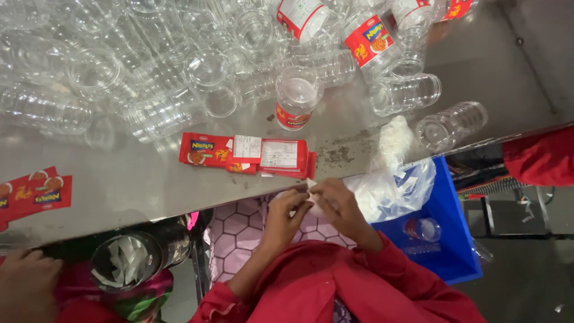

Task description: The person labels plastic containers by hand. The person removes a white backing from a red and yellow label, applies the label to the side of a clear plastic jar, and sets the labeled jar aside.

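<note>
Head view, looking down: both hands meet at the near edge of a steel table (149, 191). The left hand (286, 215) and right hand (336, 206) pinch a small white paper piece (311, 184) between fingertips, fingers narrow and curled in around it, held just off the table edge above the person's lap. It looks like a sticker or its backing, but it is too small to tell which.

Handling judgement: the piece is thin, very light and floppy; it will likely curl and could tear. Best taken at a corner or edge with fingertip pinch, not a full grip.

On the table just beyond the hands lies a flat stack of red labels (245, 154), some face up and some showing white backs. More red labels (36, 194) lie at the far left edge. A clear plastic jar (296, 98) with a red label stands upright behind the stack. A big heap of unlabelled clear jars (149, 66) covers the far side.

To the right, a blue bin (445, 239) with a clear plastic bag (394, 185) draped at its rim. Lower left, an open jar holding white paper scraps (125, 263), and another person's hand (24, 281) near it.
</note>
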